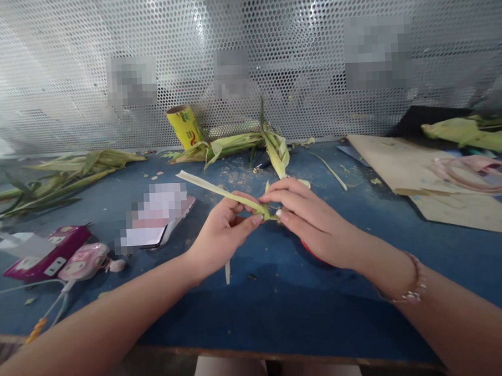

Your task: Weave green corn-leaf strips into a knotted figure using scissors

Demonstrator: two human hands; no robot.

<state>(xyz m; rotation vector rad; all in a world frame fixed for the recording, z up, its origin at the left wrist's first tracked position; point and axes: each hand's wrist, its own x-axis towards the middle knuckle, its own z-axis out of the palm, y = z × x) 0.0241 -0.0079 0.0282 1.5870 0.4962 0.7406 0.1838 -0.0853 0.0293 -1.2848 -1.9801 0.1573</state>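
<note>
Item: long pale-green leaf strip (224, 193), held just above the blue worktable (259, 298) at centre, its free end slanting up-left so the working end sits between both hands. Left hand (220, 236): fingers closed, thumb and forefinger pinching the strip. Right hand (308, 219): palm down, fingertips closed on the same end. Forearms converge from the near edge. Behind: heap of green husks (232, 144).

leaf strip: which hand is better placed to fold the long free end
Left, probably. The leaf strip runs up-left over the left hand, so its free end lies on that side, while the right hand pinches the folded end.
</note>
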